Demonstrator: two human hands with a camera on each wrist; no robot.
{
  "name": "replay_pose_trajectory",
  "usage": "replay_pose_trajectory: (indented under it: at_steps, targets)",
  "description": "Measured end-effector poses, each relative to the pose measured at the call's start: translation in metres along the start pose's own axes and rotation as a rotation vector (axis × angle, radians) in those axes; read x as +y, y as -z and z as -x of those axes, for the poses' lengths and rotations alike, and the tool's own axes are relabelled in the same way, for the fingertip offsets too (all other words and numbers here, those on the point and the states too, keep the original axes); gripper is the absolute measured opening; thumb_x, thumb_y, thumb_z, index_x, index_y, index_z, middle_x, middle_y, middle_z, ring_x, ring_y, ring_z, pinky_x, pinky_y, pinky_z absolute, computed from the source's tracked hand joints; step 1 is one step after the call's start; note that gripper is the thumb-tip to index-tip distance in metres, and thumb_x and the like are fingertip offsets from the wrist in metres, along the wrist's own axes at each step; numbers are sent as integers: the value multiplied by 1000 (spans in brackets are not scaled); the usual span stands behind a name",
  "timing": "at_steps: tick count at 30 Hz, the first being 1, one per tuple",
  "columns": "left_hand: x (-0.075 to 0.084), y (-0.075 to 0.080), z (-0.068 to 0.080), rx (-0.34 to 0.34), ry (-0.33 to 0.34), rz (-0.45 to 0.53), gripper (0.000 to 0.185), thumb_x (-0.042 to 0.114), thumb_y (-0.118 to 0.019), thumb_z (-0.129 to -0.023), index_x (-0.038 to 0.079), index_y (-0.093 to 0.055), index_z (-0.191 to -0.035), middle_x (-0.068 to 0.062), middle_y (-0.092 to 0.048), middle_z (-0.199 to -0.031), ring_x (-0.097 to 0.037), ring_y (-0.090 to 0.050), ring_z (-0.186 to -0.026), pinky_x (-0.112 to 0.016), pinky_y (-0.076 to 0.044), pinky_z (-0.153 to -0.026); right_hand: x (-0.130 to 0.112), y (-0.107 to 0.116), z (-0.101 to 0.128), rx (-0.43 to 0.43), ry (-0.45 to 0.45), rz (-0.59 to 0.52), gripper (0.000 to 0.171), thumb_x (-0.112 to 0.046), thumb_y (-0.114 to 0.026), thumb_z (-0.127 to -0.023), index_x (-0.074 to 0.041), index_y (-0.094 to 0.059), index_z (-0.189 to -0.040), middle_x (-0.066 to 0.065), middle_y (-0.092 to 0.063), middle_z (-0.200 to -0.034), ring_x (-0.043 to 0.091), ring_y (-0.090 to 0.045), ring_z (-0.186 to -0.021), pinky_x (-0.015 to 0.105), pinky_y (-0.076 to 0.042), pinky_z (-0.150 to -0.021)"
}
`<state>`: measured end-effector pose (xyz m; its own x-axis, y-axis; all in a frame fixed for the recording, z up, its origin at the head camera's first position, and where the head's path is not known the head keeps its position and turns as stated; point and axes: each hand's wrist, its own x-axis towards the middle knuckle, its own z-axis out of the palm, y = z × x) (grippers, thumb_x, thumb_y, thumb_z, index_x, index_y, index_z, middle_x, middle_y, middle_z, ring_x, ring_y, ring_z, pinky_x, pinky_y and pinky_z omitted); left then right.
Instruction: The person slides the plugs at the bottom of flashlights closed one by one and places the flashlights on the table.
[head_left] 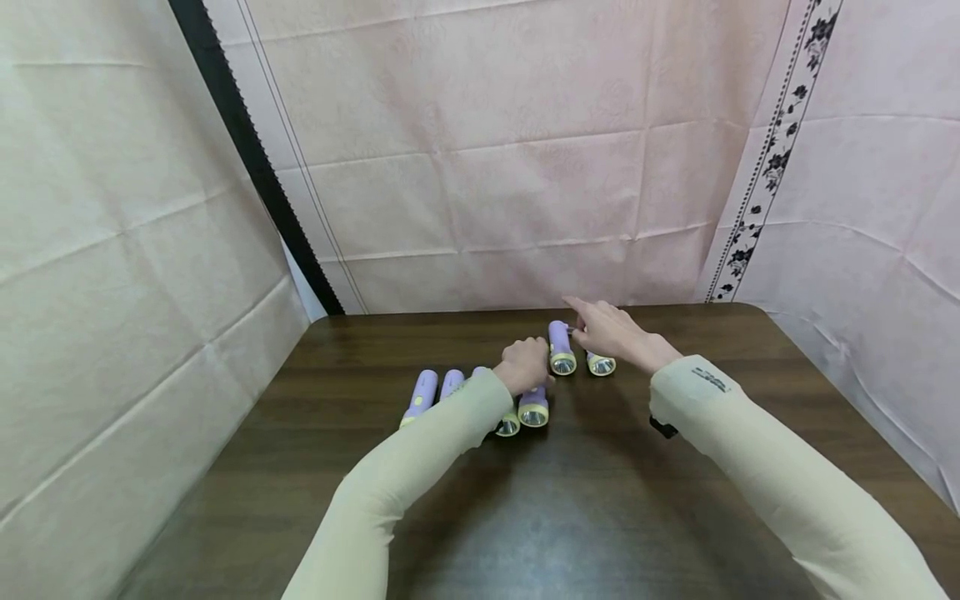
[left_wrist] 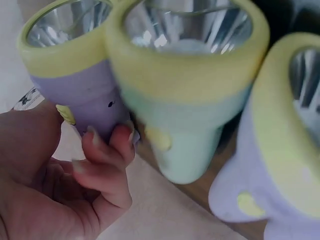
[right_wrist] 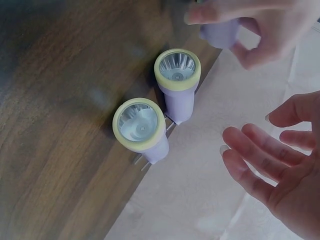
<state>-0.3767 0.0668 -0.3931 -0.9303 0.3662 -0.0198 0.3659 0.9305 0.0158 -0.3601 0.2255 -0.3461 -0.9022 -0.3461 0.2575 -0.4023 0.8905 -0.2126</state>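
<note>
My left hand [head_left: 525, 364] grips a purple flashlight [left_wrist: 97, 92] with a yellow rim, fingers and thumb around its body, lens toward me. Right beside it stands a mint-green flashlight [left_wrist: 195, 120], its lens end [head_left: 508, 426] partly behind my sleeve in the head view. My right hand [head_left: 611, 332] hovers with fingers spread loosely and nothing in them. Below and beside it lie two purple flashlights, one [head_left: 561, 346] nearer my left hand and the other [head_left: 601, 364] partly covered by the right hand. Metal prongs [right_wrist: 145, 162] stick out from the tail of the latter.
More purple flashlights lie in a row at the left, among them an outer one [head_left: 422, 393] and its neighbour [head_left: 452, 382]; my left sleeve covers parts of them. The dark wooden table [head_left: 570, 508] ends just beyond the hands, against a pale cloth backdrop [head_left: 525, 200].
</note>
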Motion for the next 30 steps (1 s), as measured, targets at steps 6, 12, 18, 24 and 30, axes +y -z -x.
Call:
replay_pose_trajectory:
  at_steps: [6, 12, 18, 24, 30]
  targets:
    - [6, -11, -6, -1, -25, -45, 52, 43, -75, -79, 10, -61, -116, -4, -68, -112, -21, -67, -98, -37, -56, -71, 3, 5, 1, -23, -12, -3, 61, -10, -57, -86, -5, -40, -145, 8, -67, -91, 18, -57, -70, 33, -45, -60]
    - [10, -18, -10, -2, -38, -125, 47, 47, -71, -83, 13, -63, -115, -1, -70, -109, -18, -68, -95, -36, -56, -70, 12, 6, 3, -36, -19, -2, 60, -9, -55, -87, -4, -40, -144, 8, -67, -90, 16, -56, -68, 31, -44, -58]
    - [11, -18, -10, -14, -38, -169, 51, 58, -68, -80, 16, -68, -108, 1, -71, -102, -16, -68, -87, -36, -54, -64, 17, 7, 6, -38, -28, -6, 58, -9, -54, -88, -4, -41, -144, 9, -68, -94, 17, -58, -72, 33, -45, -61]
    - [7, -8, -17, -46, -26, -145, 74, 77, -61, -72, 17, -67, -114, -2, -70, -105, -18, -67, -84, -35, -54, -63, 16, 7, 7, -22, -16, -2, 52, -11, -54, -89, -5, -47, -139, 9, -69, -92, 20, -62, -76, 39, -50, -67]
    - [11, 8, -45, 104, -44, 42, 45, 52, -63, -88, 12, -67, -106, -10, -69, -109, -28, -68, -95, -40, -55, -72, 17, 6, 5, 13, -11, 21, 48, -11, -56, -86, -4, -53, -133, 8, -68, -88, 22, -62, -76, 42, -50, -66]
